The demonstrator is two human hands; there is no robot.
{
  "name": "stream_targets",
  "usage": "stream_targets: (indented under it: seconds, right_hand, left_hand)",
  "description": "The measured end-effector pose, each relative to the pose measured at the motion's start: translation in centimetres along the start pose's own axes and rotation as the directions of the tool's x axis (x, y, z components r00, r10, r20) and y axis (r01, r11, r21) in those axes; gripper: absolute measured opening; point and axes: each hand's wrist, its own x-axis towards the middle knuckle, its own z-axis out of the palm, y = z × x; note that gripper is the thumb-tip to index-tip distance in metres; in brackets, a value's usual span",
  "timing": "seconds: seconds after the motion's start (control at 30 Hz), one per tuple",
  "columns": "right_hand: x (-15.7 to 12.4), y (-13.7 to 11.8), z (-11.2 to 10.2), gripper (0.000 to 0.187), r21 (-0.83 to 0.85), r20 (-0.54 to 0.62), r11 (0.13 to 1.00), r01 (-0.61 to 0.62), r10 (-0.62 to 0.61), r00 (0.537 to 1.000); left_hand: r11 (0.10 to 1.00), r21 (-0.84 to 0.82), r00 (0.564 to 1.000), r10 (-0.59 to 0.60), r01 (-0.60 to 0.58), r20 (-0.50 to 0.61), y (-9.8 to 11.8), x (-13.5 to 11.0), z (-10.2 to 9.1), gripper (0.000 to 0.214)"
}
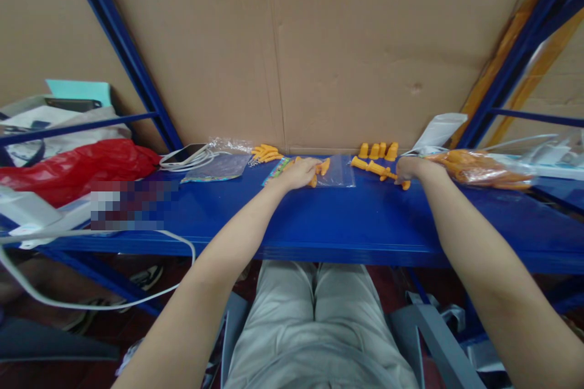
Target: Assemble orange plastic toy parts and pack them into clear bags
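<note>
On the blue shelf (347,219) my left hand (298,173) rests with curled fingers on a small clear plastic bag (340,171) and grips small orange plastic pieces (323,167) at the bag's mouth. My right hand (408,168) is closed over orange plastic parts (376,169) lying just right of the bag. Against the cardboard back wall stands a row of orange cone-shaped pieces (378,150). A small heap of orange pieces (267,153) lies left of the bag.
A clear bag full of orange parts (483,168) lies at the right. To the left are a phone with white cable (187,155), an empty clear bag (219,165), a red plastic bag (75,170) and a white cable (104,304) hanging off the shelf edge. Blue rack posts frame both sides.
</note>
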Motion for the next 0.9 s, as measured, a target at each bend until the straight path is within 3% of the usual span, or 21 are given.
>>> stream_targets:
  seconds: [0.07, 0.13, 0.33, 0.53, 0.6, 0.7, 0.8, 0.9]
  right_hand:
    - [-0.8, -1.0, -1.0, 0.01, -0.128, 0.177, 0.991, -0.023, 0.046, 0.983]
    - [-1.6, -2.0, -2.0, 0.008, -0.208, 0.212, 0.977, -0.037, 0.082, 0.974]
    - [-3.1, -3.8, -3.7, 0.029, -0.167, 0.014, 0.973, -0.161, 0.166, 0.986]
    - [-4.5, -5.3, -4.9, 0.028, -0.097, -0.154, 0.971, -0.219, 0.203, 0.967]
    - [-4.7, -5.5, -5.2, 0.027, -0.059, -0.199, 0.98, -0.188, 0.173, 0.965]
    - [-4.8, -5.6, -5.4, 0.024, 0.052, -0.215, 0.998, -0.029, 0.039, 0.976]
    - [-4.5, -5.5, -5.4, 0.02, 0.157, -0.173, 0.979, 0.13, -0.102, 0.98]
    - [-4.3, -5.5, -5.3, 0.014, 0.174, -0.107, 0.969, 0.176, -0.159, 0.981]
  left_hand:
    - [0.999, 0.006, 0.999, 0.041, -0.041, -0.02, 0.4, -0.1, -0.2, 0.043]
    - [0.997, 0.013, 0.996, 0.082, -0.082, -0.039, 0.9, -0.2, -0.4, 0.046]
    - [0.989, 0.051, 0.987, 0.143, -0.14, -0.077, 2.6, -0.7, -0.8, 0.057]
    - [0.976, 0.076, 0.975, 0.208, -0.203, -0.074, 4.2, -0.5, 0.4, 0.062]
    - [0.971, 0.091, 0.972, 0.228, -0.223, -0.05, 4.7, -0.4, 0.7, 0.064]
    - [0.967, 0.129, 0.973, 0.228, -0.221, -0.04, 5.3, -0.4, 1.0, 0.058]
    - [0.964, 0.179, 0.975, 0.211, -0.195, -0.075, 5.6, -0.5, 1.0, 0.051]
    - [0.96, 0.216, 0.971, 0.208, -0.179, -0.121, 5.6, -0.5, 0.9, 0.047]
